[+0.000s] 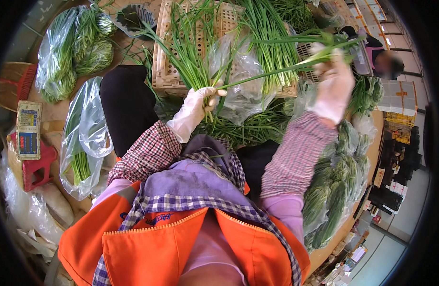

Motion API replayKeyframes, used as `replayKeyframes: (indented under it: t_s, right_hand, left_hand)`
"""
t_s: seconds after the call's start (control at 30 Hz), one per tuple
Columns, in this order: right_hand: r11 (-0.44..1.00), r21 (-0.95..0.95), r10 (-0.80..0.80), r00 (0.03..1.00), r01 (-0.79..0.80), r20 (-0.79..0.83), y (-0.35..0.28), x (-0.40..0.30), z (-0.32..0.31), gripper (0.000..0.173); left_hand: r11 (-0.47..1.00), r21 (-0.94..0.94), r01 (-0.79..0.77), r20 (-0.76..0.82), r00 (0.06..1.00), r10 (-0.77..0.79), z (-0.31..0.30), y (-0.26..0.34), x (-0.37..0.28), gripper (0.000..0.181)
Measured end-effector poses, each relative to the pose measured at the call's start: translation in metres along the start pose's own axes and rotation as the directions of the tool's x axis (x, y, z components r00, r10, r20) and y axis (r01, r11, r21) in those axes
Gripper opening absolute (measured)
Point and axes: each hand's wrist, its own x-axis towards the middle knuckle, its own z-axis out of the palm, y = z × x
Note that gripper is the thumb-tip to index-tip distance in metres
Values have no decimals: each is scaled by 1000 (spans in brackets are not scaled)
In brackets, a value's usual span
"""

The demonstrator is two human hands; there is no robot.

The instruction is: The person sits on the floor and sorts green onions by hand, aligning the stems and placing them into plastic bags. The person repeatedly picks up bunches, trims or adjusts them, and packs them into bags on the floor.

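My left hand (198, 103), in a pale thin glove, grips a bunch of garlic chives (190, 64) near its pale cut ends; the leaves fan up and away. Raised at the right, my gloved right hand (332, 75) is blurred by motion and closed on several chive stalks (323, 55). One long stalk stretches between the two hands. Past them, a larger pile of chives (276, 53) lies on an upturned-looking beige plastic crate (164, 64), next to a crumpled clear plastic bag (237, 89). Loose chive leaves (255, 128) lie below the crate, in front of my lap.
Bagged greens (62, 53) lie at the upper left, and a clear bag with chives (80, 164) is beside my leg. A digital scale (29, 130) stands by a red stool (39, 168). Many bagged greens (333, 200) line the right. Another person (376, 50) is at the upper right.
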Motion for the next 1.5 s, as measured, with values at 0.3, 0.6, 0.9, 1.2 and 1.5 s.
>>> replayKeyframes:
  t_s: [0.3, 0.6, 0.9, 1.2, 1.5]
  right_hand:
    - [915, -340, -226, 974, 218, 16, -110, 20, 9, 24]
    - [897, -443, 229, 834, 21, 502, 101, -89, 70, 40]
    - [750, 290, 531, 802, -595, 273, 129, -114, 51, 31]
    - [332, 847, 258, 903, -416, 343, 92, -110, -2, 29]
    - [636, -595, -270, 863, 493, 427, 52, -88, 61, 31]
  left_hand:
    - [991, 116, 73, 42, 996, -79, 1, -8, 4, 46]
    - [996, -77, -34, 384, 921, 61, -6, -6, 5, 33]
    - [982, 182, -50, 357, 934, -19, 18, 10, -23, 31]
    - [942, 315, -113, 254, 967, 31, 8, 13, -19, 35]
    - [940, 289, -181, 384, 922, 59, 0, -15, -12, 42]
